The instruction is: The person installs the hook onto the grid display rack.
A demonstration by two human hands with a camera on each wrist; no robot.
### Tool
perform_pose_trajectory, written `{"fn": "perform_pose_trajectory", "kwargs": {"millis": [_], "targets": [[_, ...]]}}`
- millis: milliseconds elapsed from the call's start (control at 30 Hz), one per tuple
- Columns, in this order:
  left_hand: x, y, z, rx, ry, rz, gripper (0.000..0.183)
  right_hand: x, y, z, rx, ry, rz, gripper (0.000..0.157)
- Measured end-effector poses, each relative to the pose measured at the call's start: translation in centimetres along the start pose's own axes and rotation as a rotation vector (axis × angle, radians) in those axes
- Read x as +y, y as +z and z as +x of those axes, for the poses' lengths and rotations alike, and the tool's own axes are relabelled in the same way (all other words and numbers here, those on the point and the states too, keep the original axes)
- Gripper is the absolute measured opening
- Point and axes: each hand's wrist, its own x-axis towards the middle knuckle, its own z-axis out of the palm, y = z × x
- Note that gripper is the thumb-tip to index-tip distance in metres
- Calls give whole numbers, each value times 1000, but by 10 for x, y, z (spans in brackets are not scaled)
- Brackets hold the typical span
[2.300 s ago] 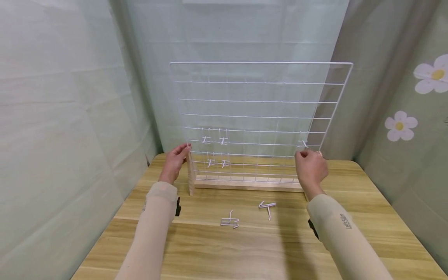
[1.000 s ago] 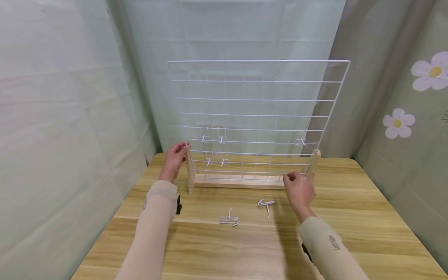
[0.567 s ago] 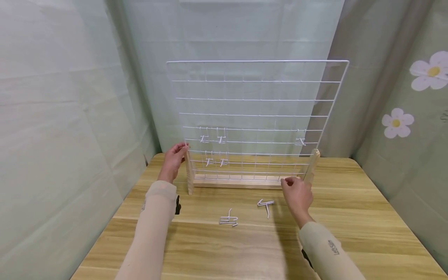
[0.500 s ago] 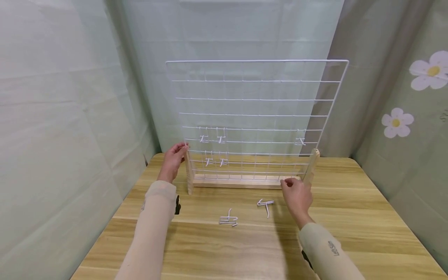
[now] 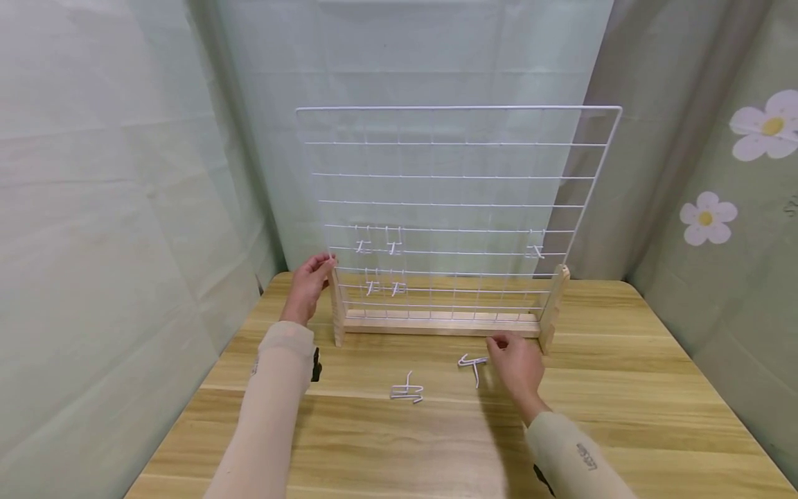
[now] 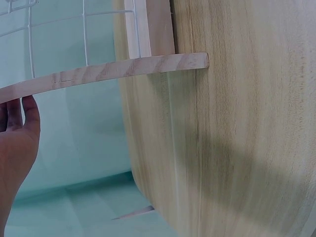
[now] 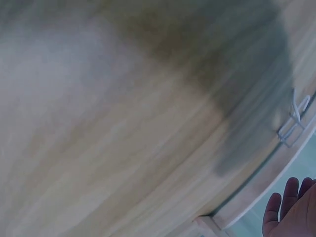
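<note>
A white wire grid rack stands upright in a wooden base on the table. My left hand holds the rack at its left edge, by the top of the wooden side post; the left wrist view shows the fingers at that post. Loosely bent, my right hand hovers over the table beside a loose white wire hook, with nothing seen in its fingers. A second loose hook lies further left. Several hooks hang on the grid, among them one at the right.
The wooden table has rounded far corners. Pale green curtains surround it, with white flowers on the right one. The right wooden post rises just behind the right hand.
My right hand has left the hook at the right of the grid and come down and toward the left, close to the loose hook. The left hand has stayed at the rack's edge.
</note>
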Motion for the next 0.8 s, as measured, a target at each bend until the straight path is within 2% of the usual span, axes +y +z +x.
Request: {"fn": "perform_pose_trajectory", "kwargs": {"millis": [167,267,400,567,800], "targets": [[-9,-1,6,5,28,3,45,3,6,-8,-40,3,7,19],[-9,-1,7,11,26,-9,39,5,9,-12,-56,-6,10,19],[2,2,0,6,4,-29,31,9,13,-17,-63,-12,17,18],[15,4,-11,-10,-19,-25,39,11,16,-24,-81,5,24,18],[-1,0,0,2,-4,-21,44,12,22,-32,-80,7,34,14]]}}
